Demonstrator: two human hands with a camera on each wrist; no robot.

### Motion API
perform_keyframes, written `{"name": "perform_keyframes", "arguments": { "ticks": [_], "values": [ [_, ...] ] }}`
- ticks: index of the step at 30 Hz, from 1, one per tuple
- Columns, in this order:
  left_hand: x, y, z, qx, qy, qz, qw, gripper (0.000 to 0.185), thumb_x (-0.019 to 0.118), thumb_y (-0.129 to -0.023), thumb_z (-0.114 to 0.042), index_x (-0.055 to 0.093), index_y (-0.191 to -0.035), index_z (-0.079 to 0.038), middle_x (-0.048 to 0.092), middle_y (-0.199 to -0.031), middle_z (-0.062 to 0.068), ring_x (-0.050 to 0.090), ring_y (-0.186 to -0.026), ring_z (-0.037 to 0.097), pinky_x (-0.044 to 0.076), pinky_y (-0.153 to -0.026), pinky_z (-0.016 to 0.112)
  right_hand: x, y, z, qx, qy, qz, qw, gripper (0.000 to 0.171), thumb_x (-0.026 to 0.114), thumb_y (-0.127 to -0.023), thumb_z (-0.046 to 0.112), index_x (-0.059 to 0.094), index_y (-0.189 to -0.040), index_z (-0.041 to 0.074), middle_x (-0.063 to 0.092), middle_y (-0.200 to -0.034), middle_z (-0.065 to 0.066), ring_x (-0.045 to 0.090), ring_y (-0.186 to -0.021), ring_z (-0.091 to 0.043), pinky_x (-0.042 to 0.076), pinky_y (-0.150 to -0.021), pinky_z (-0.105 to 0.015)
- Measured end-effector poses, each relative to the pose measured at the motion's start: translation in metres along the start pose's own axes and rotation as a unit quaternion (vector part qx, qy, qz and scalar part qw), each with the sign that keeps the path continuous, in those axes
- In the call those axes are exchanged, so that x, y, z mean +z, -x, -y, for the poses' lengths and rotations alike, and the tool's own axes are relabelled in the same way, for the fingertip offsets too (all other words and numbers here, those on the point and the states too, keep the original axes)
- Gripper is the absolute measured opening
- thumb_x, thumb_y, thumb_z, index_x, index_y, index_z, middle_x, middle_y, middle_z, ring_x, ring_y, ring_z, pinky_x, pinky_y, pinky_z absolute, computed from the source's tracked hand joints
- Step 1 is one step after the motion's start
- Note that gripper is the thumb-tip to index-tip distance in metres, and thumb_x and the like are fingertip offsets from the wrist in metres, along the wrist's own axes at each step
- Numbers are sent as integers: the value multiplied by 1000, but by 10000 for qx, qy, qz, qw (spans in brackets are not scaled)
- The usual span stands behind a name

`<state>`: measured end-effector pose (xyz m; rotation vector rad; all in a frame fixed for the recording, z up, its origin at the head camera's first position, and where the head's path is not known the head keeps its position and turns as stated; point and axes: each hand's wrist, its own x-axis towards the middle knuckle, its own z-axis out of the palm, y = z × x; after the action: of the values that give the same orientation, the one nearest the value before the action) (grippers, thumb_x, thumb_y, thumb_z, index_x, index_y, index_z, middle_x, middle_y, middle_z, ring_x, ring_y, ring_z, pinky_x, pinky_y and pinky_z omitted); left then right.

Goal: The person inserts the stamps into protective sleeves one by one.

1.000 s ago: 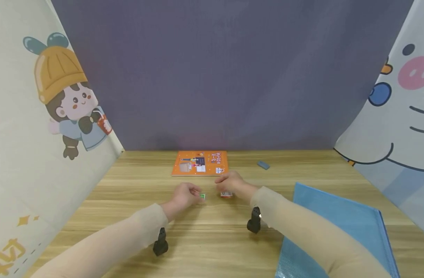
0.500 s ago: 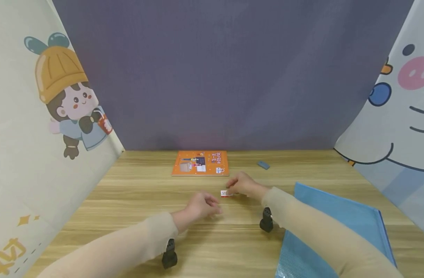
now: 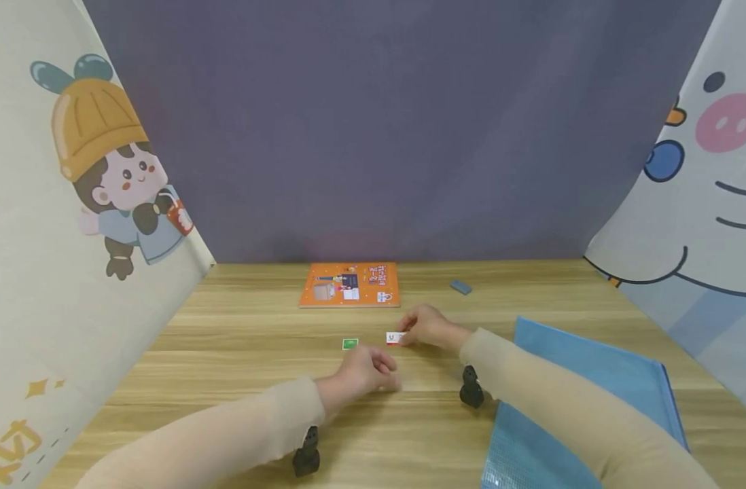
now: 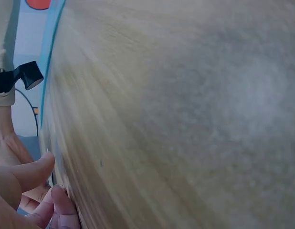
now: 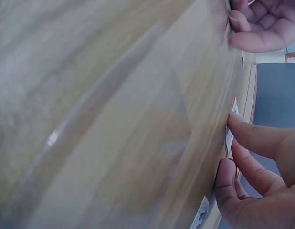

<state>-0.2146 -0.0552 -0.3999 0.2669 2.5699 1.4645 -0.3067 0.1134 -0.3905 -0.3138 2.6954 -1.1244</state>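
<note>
Wood-grain table [image 3: 238, 353] carries an orange book [image 3: 350, 284] at the back. Right hand [image 3: 427, 327] pinches a small red-and-white card [image 3: 394, 337] lying on the table. Left hand [image 3: 365, 370] rests loosely curled, holding nothing, just behind a green card [image 3: 350, 343].

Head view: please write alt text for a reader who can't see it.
A person's right hand touches a small red-and-white card on a wooden table, while the left hand rests loosely curled just short of a small green card. An orange book lies farther back and a blue mesh pouch at right.
</note>
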Motion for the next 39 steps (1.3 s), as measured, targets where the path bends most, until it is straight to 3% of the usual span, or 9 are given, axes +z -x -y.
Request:
{"name": "perform_keyframes", "arguments": {
  "ticks": [9,19,26,35,39],
  "values": [
    [3,3,-6,126,-448,-2,9989,22,86,-65,0,69,-79,-1,58,-66,-2,50,-62,8,42,-54,16,0,-1,-2,-148,-201,88,9997,20,83,-70,2,67,-82,4,62,-79,-3,54,-72,-14,46,-59,-19],
    [2,1,-7,125,-615,29,9980,17,85,-67,-2,70,-74,-5,59,-66,-3,51,-64,9,42,-56,18,1,0,-2,-142,-453,18,9989,19,80,-71,-2,68,-85,2,63,-79,-4,54,-73,-13,46,-59,-18],
    [0,1,-3,291,-175,196,9992,13,81,-70,2,69,-76,-1,64,-65,0,53,-57,7,46,-51,17,-2,4,-1,160,-887,88,9959,18,78,-75,0,70,-91,1,68,-82,-6,59,-70,-12,51,-60,-20],
    [-5,-3,-1,12,410,430,9982,12,74,-77,4,69,-87,0,66,-72,5,58,-57,9,56,-53,22,-6,8,-2,572,-2008,438,9770,19,69,-81,-9,65,-99,-9,69,-81,-16,67,-63,-16,62,-64,-29],
    [-6,-5,-2,-52,791,496,9956,15,68,-80,7,68,-95,5,66,-77,9,62,-61,10,59,-58,25,-7,10,-2,615,-2186,444,9729,19,68,-83,-8,64,-101,-10,69,-81,-18,67,-63,-17,62,-64,-31]
  ]
}}
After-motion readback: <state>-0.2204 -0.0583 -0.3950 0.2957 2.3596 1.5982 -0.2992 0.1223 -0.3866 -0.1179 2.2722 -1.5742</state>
